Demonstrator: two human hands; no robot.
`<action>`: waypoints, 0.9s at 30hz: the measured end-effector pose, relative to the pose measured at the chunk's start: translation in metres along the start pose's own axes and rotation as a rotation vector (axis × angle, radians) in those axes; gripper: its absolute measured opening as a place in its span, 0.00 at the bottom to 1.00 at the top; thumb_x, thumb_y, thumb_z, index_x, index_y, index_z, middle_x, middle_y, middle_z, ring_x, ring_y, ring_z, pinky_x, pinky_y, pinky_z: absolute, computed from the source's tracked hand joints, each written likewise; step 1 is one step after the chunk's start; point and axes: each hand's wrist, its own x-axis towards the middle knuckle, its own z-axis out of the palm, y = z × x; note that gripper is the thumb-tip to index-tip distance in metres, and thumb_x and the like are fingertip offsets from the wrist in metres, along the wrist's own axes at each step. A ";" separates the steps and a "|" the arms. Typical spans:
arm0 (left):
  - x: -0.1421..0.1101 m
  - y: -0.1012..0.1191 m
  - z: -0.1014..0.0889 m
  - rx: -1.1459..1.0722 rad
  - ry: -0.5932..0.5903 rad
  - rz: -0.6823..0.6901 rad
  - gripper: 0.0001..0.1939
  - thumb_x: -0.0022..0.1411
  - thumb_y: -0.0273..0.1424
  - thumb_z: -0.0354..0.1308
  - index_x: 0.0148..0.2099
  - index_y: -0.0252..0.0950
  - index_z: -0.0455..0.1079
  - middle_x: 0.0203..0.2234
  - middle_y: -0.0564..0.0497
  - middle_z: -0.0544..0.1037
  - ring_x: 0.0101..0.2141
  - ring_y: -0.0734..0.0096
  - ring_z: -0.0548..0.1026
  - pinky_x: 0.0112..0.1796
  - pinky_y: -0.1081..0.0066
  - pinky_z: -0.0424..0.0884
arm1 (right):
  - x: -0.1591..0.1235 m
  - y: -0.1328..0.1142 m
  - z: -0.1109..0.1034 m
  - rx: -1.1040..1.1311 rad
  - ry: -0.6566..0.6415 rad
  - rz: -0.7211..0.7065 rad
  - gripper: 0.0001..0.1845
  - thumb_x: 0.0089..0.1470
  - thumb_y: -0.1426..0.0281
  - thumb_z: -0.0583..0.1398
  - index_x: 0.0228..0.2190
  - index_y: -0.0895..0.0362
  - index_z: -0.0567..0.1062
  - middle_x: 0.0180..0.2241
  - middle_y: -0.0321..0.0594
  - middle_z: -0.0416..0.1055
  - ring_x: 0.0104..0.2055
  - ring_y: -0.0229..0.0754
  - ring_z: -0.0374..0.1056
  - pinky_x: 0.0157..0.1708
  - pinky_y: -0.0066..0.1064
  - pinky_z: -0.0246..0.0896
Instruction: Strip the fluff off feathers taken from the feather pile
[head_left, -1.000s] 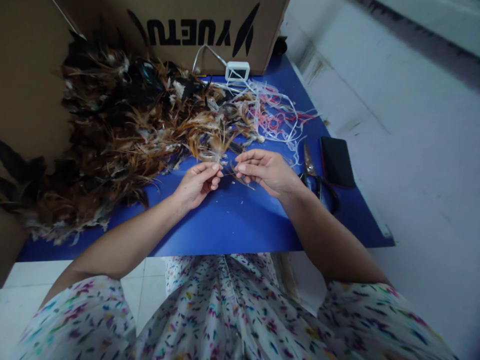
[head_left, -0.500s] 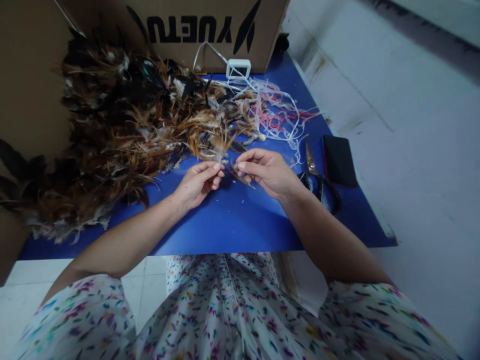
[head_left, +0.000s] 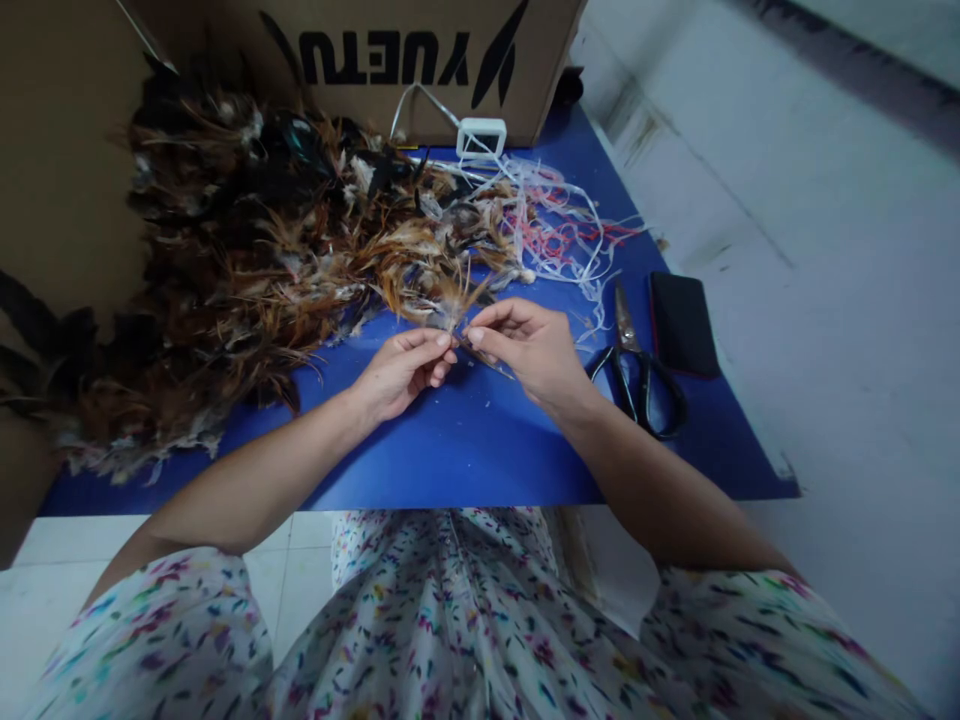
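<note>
My left hand (head_left: 405, 370) is closed in a pinch on a small brown feather (head_left: 455, 305), whose tips fan upward above the thumb. Close beside it, my right hand (head_left: 529, 350) pinches near the feather's base, its fingertips almost touching the left ones. A thin, dark brown feather (head_left: 495, 367) sticks out below the right fingers and seems to be held there too. Just beyond both hands lies a large heap of brown, black and whitish feathers (head_left: 300, 250), spread over the blue table.
Scissors with black handles (head_left: 637, 385) and a dark phone-like slab (head_left: 681, 322) lie to the right. Tangled white and red strings (head_left: 559, 235) sit behind my right hand. A small white device (head_left: 481, 138) stands before a cardboard box (head_left: 420, 105). The blue table (head_left: 450, 460) meets a wall.
My right hand has moved slightly left, bringing its fingertips nearer to the left ones. The scissor handles show more fully. The whole view has shifted a little.
</note>
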 end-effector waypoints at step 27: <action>0.000 -0.003 -0.002 0.006 -0.056 -0.026 0.14 0.49 0.34 0.75 0.31 0.31 0.76 0.20 0.54 0.76 0.18 0.83 0.68 0.19 0.80 0.62 | 0.000 0.005 0.001 0.072 -0.030 0.036 0.18 0.39 0.59 0.75 0.28 0.54 0.76 0.25 0.33 0.71 0.26 0.34 0.65 0.24 0.29 0.61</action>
